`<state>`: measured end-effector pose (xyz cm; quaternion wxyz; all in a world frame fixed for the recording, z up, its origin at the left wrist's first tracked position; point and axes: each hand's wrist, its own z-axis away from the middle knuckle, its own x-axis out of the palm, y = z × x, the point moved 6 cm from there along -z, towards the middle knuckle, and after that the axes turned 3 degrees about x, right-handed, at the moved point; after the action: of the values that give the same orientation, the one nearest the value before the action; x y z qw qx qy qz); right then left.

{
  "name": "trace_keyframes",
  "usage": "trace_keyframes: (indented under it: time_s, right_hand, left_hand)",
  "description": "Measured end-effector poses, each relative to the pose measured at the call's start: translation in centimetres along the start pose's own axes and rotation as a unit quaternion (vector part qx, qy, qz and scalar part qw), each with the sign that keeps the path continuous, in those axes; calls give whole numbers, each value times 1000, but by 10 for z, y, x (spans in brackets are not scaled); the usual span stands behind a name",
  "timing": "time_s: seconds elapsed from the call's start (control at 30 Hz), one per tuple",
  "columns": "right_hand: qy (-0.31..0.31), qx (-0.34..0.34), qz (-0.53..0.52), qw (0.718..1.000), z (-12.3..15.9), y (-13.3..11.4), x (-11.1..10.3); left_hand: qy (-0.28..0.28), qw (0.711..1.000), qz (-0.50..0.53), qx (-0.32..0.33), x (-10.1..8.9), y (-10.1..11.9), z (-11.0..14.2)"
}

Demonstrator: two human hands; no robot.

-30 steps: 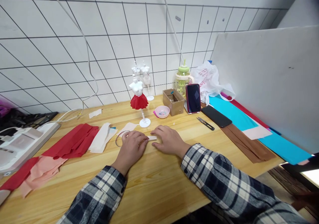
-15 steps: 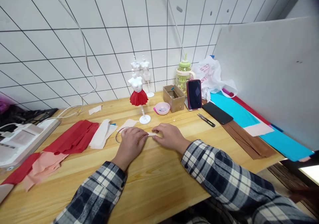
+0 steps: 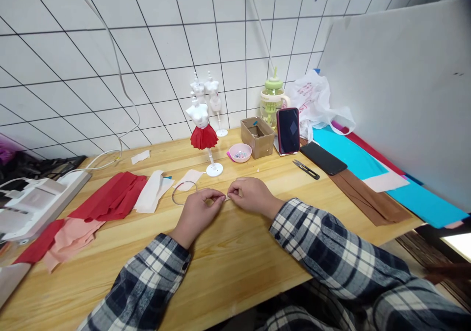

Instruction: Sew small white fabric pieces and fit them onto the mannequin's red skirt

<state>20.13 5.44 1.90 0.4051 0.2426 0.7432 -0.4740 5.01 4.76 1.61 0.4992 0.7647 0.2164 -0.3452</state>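
Observation:
Over the middle of the table, my left hand [image 3: 200, 210] and my right hand [image 3: 255, 194] meet almost fingertip to fingertip. Each is closed in a pinch on a small pale strip [image 3: 227, 198], mostly hidden by the fingers; whether it is paper or cloth I cannot tell. Just left of my left hand lies a thin ring of wire or thread [image 3: 174, 193], partly over a pale pink piece [image 3: 188, 178]. Behind the hands stands a small white dress form [image 3: 199, 114] wearing a red pleated skirt [image 3: 204, 137].
Two more dress forms [image 3: 212, 88] stand behind. To their right are a pink bowl of beads [image 3: 241, 159], a cardboard box [image 3: 263, 148], a propped phone [image 3: 288, 130] and thread snips [image 3: 306, 169]. Red fabric [image 3: 114, 196] and a power strip [image 3: 69, 198] lie left; brown fabric [image 3: 368, 198] lies right.
Both hands have drawn into tighter pinches with fingertips closer together, and less of the pale strip shows. The ring beside my left hand is now more exposed. The view has tilted slightly.

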Motion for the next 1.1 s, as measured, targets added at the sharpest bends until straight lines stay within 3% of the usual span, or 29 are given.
trace_keyframes:
  time_s: [0.13, 0.27, 0.37, 0.43, 0.57, 0.67, 0.9, 1.1]
  right_hand:
    - [-34, 24, -111, 993, -2, 7, 2]
    - [-173, 49, -283, 942, -1, 14, 14]
    - [-138, 64, -205, 967, -3, 22, 14]
    - [-100, 67, -121, 985, -4, 24, 13]
    - [-88, 69, -79, 991, -3, 23, 18]
    - [-81, 76, -72, 991, -3, 23, 19]
    - [-87, 84, -78, 990, -5, 26, 19]
    - [-48, 50, -57, 996, -5, 22, 16]
  left_hand:
    - [-6, 984, 153, -88, 2, -9, 1]
    - [61, 955, 265, -115, -11, -22, -3]
    - [70, 979, 160, -103, -19, -29, -6]
    - [52, 997, 31, -42, -19, -24, -8]
    - [-23, 988, -131, 71, -2, -9, -8]
    - [-56, 982, -157, 86, 7, -7, -8]
    - [-62, 981, -165, 84, 8, -10, -7]
    - [-63, 981, -163, 82, 9, -10, -6]
